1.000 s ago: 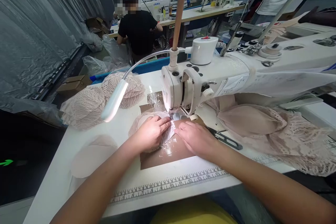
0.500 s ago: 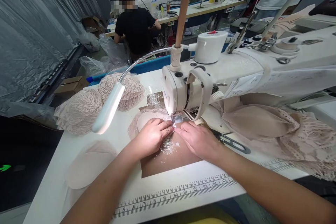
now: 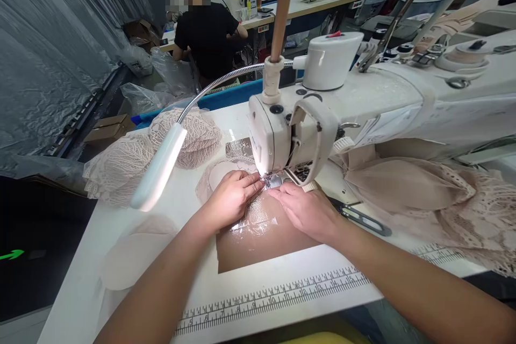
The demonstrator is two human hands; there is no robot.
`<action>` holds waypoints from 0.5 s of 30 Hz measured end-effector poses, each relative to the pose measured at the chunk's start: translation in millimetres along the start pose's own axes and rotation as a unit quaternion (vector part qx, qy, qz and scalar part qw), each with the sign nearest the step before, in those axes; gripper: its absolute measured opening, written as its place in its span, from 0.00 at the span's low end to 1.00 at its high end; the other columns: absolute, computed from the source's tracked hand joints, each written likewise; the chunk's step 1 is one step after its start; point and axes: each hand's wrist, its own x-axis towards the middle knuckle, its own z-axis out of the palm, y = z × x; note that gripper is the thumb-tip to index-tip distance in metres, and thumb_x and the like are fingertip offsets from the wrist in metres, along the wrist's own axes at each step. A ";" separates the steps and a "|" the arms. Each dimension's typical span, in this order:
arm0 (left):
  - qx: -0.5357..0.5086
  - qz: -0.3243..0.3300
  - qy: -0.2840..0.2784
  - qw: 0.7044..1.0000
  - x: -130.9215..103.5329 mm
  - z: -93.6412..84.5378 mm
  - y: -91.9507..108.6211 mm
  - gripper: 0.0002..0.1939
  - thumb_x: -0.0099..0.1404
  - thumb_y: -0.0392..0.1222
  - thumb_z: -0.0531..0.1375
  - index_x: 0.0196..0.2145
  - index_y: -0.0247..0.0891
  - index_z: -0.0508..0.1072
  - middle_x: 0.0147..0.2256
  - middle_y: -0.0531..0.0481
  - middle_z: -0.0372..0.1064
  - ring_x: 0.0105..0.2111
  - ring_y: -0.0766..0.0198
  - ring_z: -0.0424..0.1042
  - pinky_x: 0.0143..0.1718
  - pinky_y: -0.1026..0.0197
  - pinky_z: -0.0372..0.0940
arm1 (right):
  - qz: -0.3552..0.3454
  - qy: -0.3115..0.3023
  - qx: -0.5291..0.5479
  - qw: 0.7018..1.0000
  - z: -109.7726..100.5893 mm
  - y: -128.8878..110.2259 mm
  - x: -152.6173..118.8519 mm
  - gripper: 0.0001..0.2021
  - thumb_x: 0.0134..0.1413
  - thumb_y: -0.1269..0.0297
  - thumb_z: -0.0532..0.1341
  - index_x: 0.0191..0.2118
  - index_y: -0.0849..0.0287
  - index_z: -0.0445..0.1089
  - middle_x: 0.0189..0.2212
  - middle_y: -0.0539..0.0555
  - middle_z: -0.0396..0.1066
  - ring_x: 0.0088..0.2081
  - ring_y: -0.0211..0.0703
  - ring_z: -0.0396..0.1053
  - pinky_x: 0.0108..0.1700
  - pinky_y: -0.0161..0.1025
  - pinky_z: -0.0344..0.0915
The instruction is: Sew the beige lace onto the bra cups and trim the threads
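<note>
My left hand (image 3: 230, 200) lies flat on a pale pink lace piece (image 3: 213, 174), fingertips pointing at the presser foot (image 3: 274, 180) of the white sewing machine (image 3: 363, 113). My right hand (image 3: 308, 210) presses the same lace from the right, just below the needle. Both hands hold the fabric down on a brown patch (image 3: 262, 242) of the white table (image 3: 133, 290). The lace under my fingers is mostly hidden.
A gooseneck lamp (image 3: 158, 169) hangs left of the machine. Heaps of lace cups (image 3: 149, 150) lie at the back left, beige fabric (image 3: 407, 188) at the right. Black scissors (image 3: 363, 219) sit beside my right wrist. A ruler strip (image 3: 274, 295) runs along the front edge. A person in black (image 3: 205, 37) sits beyond.
Both hands have slid the lace a little further towards the needle, and the view has moved closer to the machine head.
</note>
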 end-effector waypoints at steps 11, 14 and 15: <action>0.037 -0.041 -0.003 0.998 -1.3 -9.9 7.0 0.19 0.64 0.34 0.50 0.53 0.33 0.67 0.50 0.39 0.67 0.46 0.52 0.66 0.46 0.50 0.62 | 0.016 0.005 0.030 0.999 3.6 2.6 0.0 0.17 0.55 0.75 0.53 0.46 0.59 0.73 0.32 0.53 0.72 0.29 0.38 0.65 0.32 0.34 0.58; 0.056 -0.076 -0.040 0.995 -4.3 -22.0 17.8 0.16 0.66 0.38 0.49 0.48 0.34 0.70 0.44 0.39 0.69 0.41 0.53 0.68 0.39 0.53 0.64 | 0.035 0.007 0.047 0.998 3.4 3.6 -1.2 0.17 0.56 0.74 0.51 0.46 0.60 0.73 0.33 0.55 0.73 0.32 0.40 0.68 0.34 0.35 0.61; 0.056 -0.085 -0.055 0.993 -5.5 -25.7 22.2 0.15 0.67 0.40 0.49 0.45 0.34 0.71 0.41 0.40 0.70 0.39 0.54 0.68 0.37 0.54 0.65 | 0.040 0.007 0.050 0.998 3.3 4.0 -1.6 0.17 0.57 0.74 0.51 0.46 0.60 0.73 0.33 0.55 0.73 0.32 0.40 0.68 0.34 0.35 0.61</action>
